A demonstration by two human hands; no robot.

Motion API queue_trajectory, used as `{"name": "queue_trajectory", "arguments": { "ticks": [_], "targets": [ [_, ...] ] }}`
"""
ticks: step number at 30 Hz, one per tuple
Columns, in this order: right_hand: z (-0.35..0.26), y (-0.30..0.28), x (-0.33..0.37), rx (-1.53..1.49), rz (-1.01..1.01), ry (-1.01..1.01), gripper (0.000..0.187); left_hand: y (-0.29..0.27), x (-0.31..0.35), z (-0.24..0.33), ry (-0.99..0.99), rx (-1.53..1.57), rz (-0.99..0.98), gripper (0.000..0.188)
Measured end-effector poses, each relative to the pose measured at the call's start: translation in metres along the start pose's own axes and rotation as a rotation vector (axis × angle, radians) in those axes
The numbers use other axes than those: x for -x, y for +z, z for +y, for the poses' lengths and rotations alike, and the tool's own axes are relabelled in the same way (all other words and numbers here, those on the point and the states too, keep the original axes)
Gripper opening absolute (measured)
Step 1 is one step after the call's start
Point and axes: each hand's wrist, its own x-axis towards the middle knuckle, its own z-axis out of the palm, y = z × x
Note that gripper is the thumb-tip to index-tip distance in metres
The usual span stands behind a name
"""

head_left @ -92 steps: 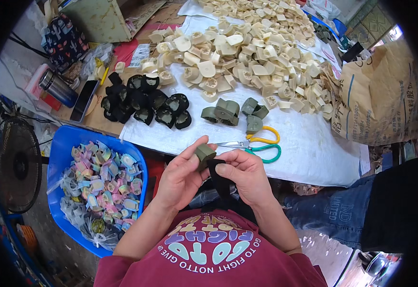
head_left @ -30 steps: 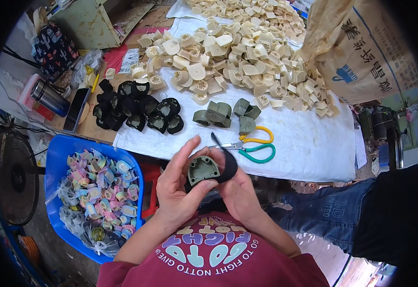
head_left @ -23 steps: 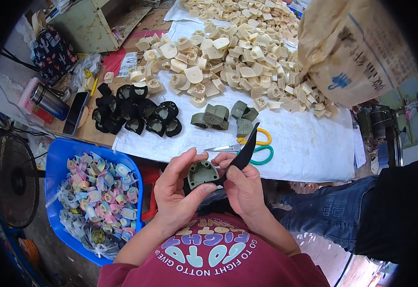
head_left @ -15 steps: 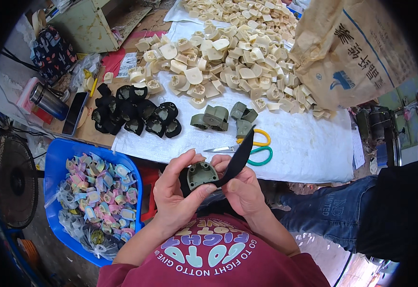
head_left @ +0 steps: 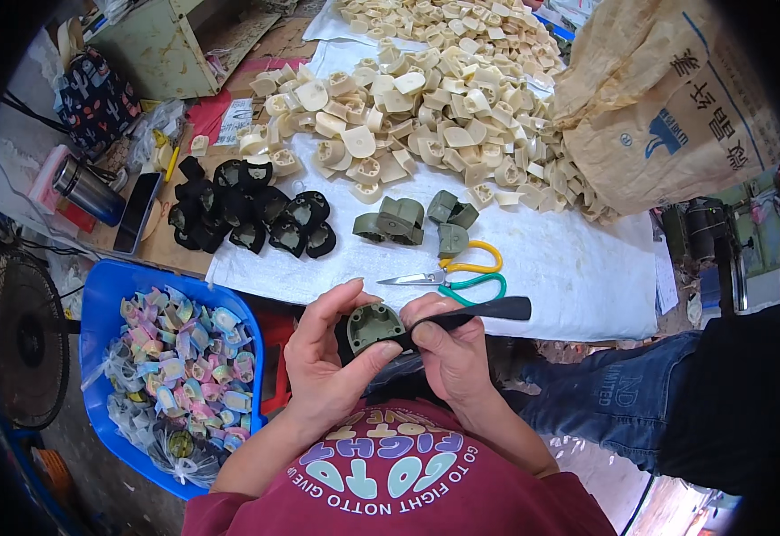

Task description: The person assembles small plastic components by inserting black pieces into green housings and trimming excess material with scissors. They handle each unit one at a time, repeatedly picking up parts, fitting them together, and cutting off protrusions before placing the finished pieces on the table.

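Observation:
My left hand [head_left: 323, 350] grips an olive-green moulded heel-shaped piece [head_left: 375, 327], its hollow side with small bosses facing up. A black fabric strip [head_left: 500, 309] runs against the side of that piece. Pinched between the thumb and fingers of my right hand [head_left: 454, 355], the strip's free end sticks out to the right. Beyond my hands, scissors [head_left: 446, 276] with one yellow and one green handle lie on the white cloth. Several bare olive-green pieces [head_left: 402, 220] rest behind them. To their left is a cluster of similar pieces wrapped in black [head_left: 271, 207].
Cream moulded pieces [head_left: 443, 107] are heaped across the white cloth [head_left: 577, 277]. A brown sack [head_left: 667, 107] leans at the right, near a person's jeans-clad leg [head_left: 595, 397]. A blue tub [head_left: 251, 357] of pastel pieces, a fan [head_left: 22, 335], a phone [head_left: 138, 213] and a tumbler [head_left: 91, 190] are left.
The strip's free end has swung from pointing up to lying nearly level toward the right, and my right hand has turned with it. The sack at the right has shifted.

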Motion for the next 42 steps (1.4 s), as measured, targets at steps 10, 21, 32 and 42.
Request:
{"name": "queue_trajectory", "arguments": {
  "ticks": [10, 21, 32, 42],
  "targets": [
    [0.0, -0.008, -0.004, -0.121, 0.011, 0.2, 0.015, -0.01, -0.001, -0.003, 0.127, -0.229, -0.14, 0.067],
    [0.0, -0.005, -0.005, -0.047, 0.137, 0.144, 0.015, -0.006, -0.011, -0.014, 0.021, -0.164, -0.033, 0.067],
    [0.001, 0.007, -0.013, 0.313, 0.177, 0.015, 0.024, -0.019, -0.008, -0.009, -0.092, -0.204, -0.04, 0.053],
    [-0.017, -0.006, -0.022, 0.047, 0.015, 0.434, 0.023, -0.031, -0.01, -0.007, 0.086, -0.3, -0.248, 0.059]
  ]
}}
